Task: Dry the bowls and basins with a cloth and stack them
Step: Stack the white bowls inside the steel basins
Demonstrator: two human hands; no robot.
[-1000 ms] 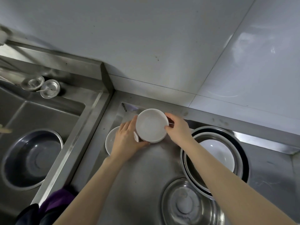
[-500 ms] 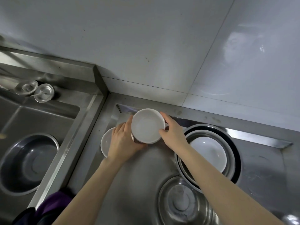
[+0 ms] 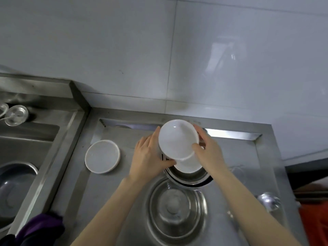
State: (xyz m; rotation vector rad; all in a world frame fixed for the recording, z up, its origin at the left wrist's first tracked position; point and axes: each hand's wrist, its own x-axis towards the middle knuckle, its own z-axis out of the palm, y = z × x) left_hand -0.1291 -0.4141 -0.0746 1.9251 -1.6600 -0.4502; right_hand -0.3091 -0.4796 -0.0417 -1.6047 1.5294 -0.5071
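I hold a small white bowl [image 3: 178, 138] between both hands, tilted toward me, above the nested steel basins [image 3: 190, 176]. My left hand [image 3: 148, 153] grips its left and lower edge. My right hand [image 3: 207, 150] grips its right edge with the thumb on the rim. Under it, another white bowl [image 3: 189, 165] lies in the top basin. A third white bowl [image 3: 102, 156] stands alone on the steel counter [image 3: 110, 192] to the left. A separate steel basin [image 3: 174, 210] sits closer to me. A purple cloth [image 3: 41, 228] lies at the lower left.
A sink [image 3: 26, 139] at the left holds a large steel basin [image 3: 12, 185]. Two small steel cups [image 3: 16, 114] stand on the sink's back ledge. A steel ladle bowl [image 3: 268, 201] lies at the counter's right edge. White tiled wall [image 3: 177, 50] rises behind.
Both hands have carried the white bowl to the right, from beside the lone bowl to above the nested basins. The camera has swung right too.
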